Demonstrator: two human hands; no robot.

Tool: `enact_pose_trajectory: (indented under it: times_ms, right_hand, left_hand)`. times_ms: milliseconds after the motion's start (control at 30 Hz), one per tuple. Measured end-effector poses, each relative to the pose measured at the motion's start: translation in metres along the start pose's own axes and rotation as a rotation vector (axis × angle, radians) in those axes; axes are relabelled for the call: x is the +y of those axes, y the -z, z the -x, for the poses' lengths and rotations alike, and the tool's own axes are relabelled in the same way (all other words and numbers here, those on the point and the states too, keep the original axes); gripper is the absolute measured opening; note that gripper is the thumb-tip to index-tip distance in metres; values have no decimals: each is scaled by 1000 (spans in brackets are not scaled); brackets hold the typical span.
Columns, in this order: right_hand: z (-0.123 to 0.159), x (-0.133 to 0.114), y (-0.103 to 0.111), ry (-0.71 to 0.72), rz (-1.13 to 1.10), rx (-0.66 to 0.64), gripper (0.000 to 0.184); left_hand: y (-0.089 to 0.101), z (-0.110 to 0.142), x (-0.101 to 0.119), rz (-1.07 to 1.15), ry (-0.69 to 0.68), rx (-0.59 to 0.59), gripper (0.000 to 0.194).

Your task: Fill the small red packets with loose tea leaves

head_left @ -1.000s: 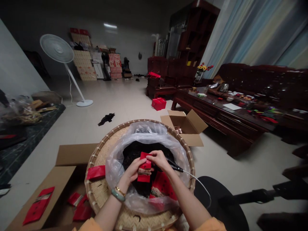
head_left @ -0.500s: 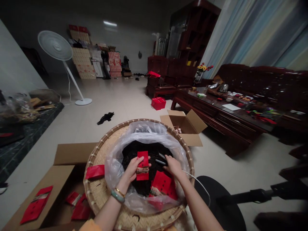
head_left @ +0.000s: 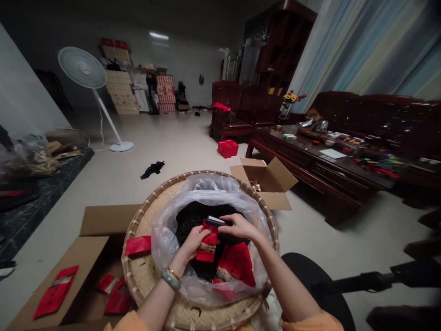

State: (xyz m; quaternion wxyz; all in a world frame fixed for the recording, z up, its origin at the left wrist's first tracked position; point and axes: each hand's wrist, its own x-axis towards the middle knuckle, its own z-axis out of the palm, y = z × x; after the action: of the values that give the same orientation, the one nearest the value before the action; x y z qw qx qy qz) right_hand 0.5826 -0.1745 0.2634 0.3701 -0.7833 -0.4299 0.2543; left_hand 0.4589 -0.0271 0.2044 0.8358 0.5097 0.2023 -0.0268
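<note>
My left hand point(head_left: 193, 243) grips a small red pouch point(head_left: 206, 252) with a printed band, held over the bag's opening. Across the pouch's top edge lies a dark hair straightener point(head_left: 217, 221), its two arms pressed together. My right hand point(head_left: 241, 225) is closed around it. Below is a clear plastic bag point(head_left: 161, 234) containing dark, loose, leaf-like material point(head_left: 184, 216). More red pouches point(head_left: 237, 265) rest inside the bag on the right. The bag sits in a round woven bamboo tray point(head_left: 143, 280), where another red pouch point(head_left: 138, 246) lies at the left rim.
An open cardboard box point(head_left: 93, 255) with red pouches stands left of the tray. Another open box point(head_left: 283, 184) is beyond its right side. A black stand base point(head_left: 317, 285) is close on the right. A white fan point(head_left: 121, 146) and a wooden table point(head_left: 303, 163) stand farther off.
My right hand has moved left and brought the straightener onto the pouch's top edge. Its arms were apart and are now closed. The pouch has tilted slightly in my left hand.
</note>
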Motion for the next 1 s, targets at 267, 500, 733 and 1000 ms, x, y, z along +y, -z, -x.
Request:
enact_pose_trajectory:
  times_ms: [267,500,733,1000]
  right_hand:
    - [-13,2,-12,35,-7,-21,27]
    - [-14,5,-13,-29,5,35,35]
    - [-15,1,-14,-25,13,20,39]
    - [-14,-2,-16,-35,5,25,39]
  left_hand:
    - [1,2,0,-29,35,-6,34]
    - [2,1,5,297,83,-104,64]
    - [1,-3,2,346,132,-70,59]
    - [0,-1,3,359,131,-29,57]
